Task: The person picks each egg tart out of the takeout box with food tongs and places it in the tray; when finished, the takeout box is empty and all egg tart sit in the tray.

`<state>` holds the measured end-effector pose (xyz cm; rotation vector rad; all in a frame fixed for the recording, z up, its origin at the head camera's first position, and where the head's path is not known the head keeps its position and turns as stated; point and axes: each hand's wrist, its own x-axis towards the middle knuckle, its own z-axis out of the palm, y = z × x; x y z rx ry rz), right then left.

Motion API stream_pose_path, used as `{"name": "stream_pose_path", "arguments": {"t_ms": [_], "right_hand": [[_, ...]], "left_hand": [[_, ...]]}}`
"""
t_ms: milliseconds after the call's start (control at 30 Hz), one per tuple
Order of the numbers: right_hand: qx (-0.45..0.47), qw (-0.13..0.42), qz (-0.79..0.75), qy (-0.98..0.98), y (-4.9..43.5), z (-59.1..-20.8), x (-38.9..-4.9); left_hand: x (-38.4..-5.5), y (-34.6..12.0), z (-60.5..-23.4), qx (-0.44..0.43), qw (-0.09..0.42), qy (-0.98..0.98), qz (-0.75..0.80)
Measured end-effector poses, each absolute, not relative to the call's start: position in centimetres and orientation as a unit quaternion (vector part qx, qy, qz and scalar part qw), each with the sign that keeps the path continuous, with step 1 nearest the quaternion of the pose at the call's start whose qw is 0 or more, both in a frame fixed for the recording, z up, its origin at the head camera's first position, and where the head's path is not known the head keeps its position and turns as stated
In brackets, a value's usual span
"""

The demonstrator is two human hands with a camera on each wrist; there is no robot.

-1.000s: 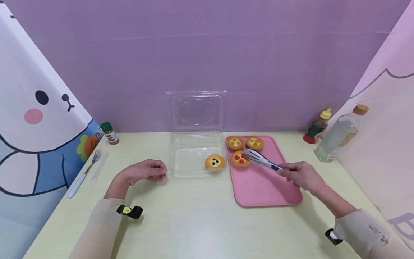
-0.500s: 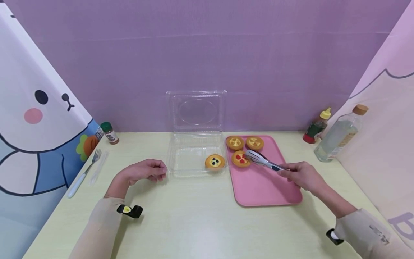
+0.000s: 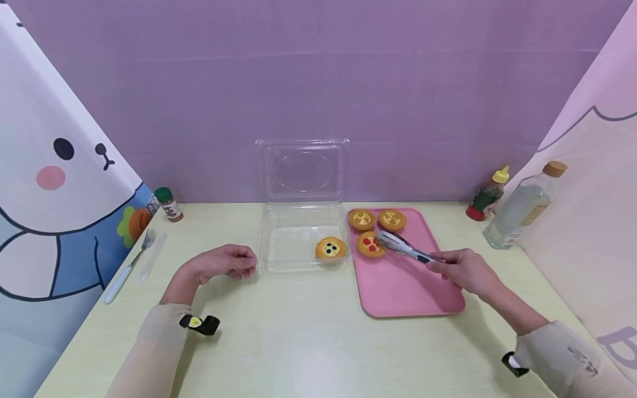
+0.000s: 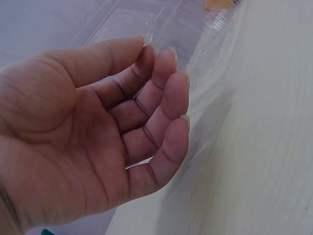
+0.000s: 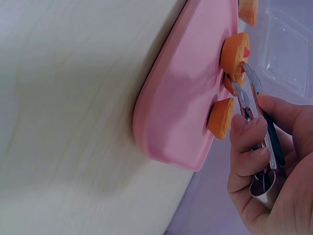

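My right hand (image 3: 468, 271) grips metal tongs (image 3: 398, 243), whose tips meet the side of a red-topped tart (image 3: 369, 245) on the pink tray (image 3: 413, 293). In the right wrist view, the tong arms (image 5: 254, 93) stand slightly apart at that tart. Two yellow-topped tarts (image 3: 361, 220) sit behind it. Left of the tray stands a lidded clear plastic box (image 3: 288, 243), its lid raised, with a blueberry-topped tart (image 3: 330, 249) at its front right. At the box's left edge, my left hand (image 4: 102, 122) pinches the rim between thumb and index fingertip, the other fingers loosely curved.
A fork (image 3: 131, 268) and a clear plastic knife (image 3: 151, 260) lie at the left, near a green-capped spice jar (image 3: 169, 204). At the back right stand a yellow-capped sauce bottle (image 3: 487, 193) and a tall clear bottle (image 3: 525, 207). Purple cloth (image 3: 318, 83) hangs behind the table.
The red-topped tart has shifted very slightly to the right with the tong tips. My left hand and the box stay where they were.
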<state>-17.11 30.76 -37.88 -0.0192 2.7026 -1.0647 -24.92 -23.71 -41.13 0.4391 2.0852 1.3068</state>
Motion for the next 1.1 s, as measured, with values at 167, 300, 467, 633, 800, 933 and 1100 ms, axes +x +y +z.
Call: {"name": "stream_pose_path", "arguments": {"t_ms": [167, 300, 467, 633, 800, 933, 1100], "right_hand": [[-0.005, 0.118, -0.363, 0.924, 30.6, -37.8, -17.0], [-0.010, 0.119, -0.361, 0.925, 30.6, -37.9, -17.0], [-0.013, 0.120, -0.355, 0.927, 30.7, -37.9, -17.1], [-0.011, 0.117, -0.347, 0.930, 30.8, -37.6, -17.1], [-0.005, 0.116, -0.337, 0.934, 30.7, -37.5, -17.0], [-0.005, 0.106, -0.325, 0.940, 30.7, -37.3, -16.9], [-0.010, 0.086, -0.314, 0.946, 30.6, -36.4, -16.7]], "left_hand": [[-24.9, -23.7, -41.1, 0.166, 0.315, 0.793, 0.495], [-24.9, -23.7, -41.2, 0.165, 0.315, 0.793, 0.495], [-24.9, -23.7, -41.2, 0.164, 0.315, 0.794, 0.493], [-24.9, -23.7, -41.2, 0.165, 0.316, 0.794, 0.493], [-24.9, -23.7, -41.2, 0.165, 0.316, 0.794, 0.493], [-24.9, -23.7, -41.2, 0.164, 0.315, 0.795, 0.492], [-25.0, -23.7, -41.2, 0.166, 0.314, 0.795, 0.491]]}}
